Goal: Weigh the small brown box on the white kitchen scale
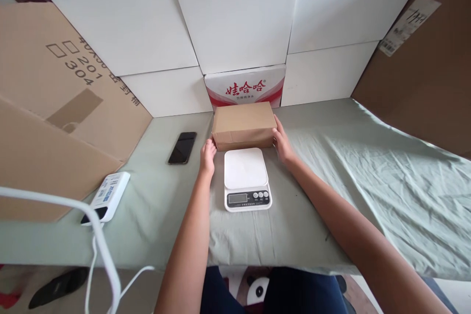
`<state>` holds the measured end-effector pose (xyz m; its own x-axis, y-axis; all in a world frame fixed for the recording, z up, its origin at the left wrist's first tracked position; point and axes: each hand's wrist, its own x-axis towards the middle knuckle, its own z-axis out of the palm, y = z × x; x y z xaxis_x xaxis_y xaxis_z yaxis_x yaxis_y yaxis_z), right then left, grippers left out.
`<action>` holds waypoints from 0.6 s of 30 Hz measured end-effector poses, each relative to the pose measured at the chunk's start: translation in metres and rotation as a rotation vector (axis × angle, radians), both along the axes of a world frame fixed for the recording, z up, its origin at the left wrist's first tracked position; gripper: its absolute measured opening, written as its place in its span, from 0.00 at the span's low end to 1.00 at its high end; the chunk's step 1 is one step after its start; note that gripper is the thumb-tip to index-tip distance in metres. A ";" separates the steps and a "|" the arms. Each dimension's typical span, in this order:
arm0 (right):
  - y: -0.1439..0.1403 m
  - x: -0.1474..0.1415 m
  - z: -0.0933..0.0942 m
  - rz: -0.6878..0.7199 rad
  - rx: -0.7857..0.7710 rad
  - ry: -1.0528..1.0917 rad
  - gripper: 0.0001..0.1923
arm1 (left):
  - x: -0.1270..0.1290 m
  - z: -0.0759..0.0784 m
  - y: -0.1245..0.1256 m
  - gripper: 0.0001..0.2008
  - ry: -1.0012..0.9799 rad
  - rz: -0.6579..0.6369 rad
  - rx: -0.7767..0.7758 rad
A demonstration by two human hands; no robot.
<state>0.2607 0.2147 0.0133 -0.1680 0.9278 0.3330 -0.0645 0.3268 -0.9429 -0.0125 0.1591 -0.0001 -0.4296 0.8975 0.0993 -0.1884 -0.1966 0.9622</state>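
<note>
A brown cardboard box (245, 120) sits on the green cloth, just behind a white kitchen scale (246, 169). My left hand (208, 154) presses against the box's left end near its front corner, fingers curled. On the opposite end, my right hand (281, 141) grips the right side, thumb toward the front. Between them the box is held from both sides, and the far fingers of each hand are partly hidden. The scale's pan is bare, and its small display looks blank, with round buttons beside it.
A dark phone (183, 147) lies left of the scale. Farther left are a white device (110, 196) with a cable and a white curved tube (95, 225). White boxes (239, 19) stand along the back, with large cardboard panels (44, 108) at both sides.
</note>
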 end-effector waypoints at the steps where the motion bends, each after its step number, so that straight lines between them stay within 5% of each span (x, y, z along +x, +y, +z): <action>1: -0.002 -0.002 0.004 -0.007 0.017 -0.002 0.41 | 0.000 0.003 0.000 0.41 0.013 0.008 0.011; 5: -0.017 0.000 0.032 -0.049 0.144 -0.044 0.43 | 0.002 0.025 -0.015 0.40 0.061 0.055 0.134; 8: -0.046 0.012 0.047 -0.055 0.245 -0.100 0.42 | 0.006 0.033 -0.057 0.39 0.079 0.101 0.219; 13: -0.105 0.029 0.030 -0.032 0.233 -0.155 0.41 | 0.015 0.018 -0.131 0.35 0.085 0.107 0.204; 18: -0.121 0.023 0.015 -0.014 0.213 -0.147 0.42 | 0.019 0.015 -0.143 0.33 0.036 0.144 0.181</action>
<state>0.2840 0.0936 0.0287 -0.2172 0.8418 0.4942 0.0744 0.5191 -0.8515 0.0069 0.0164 0.0147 -0.5456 0.7933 0.2703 -0.1120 -0.3886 0.9146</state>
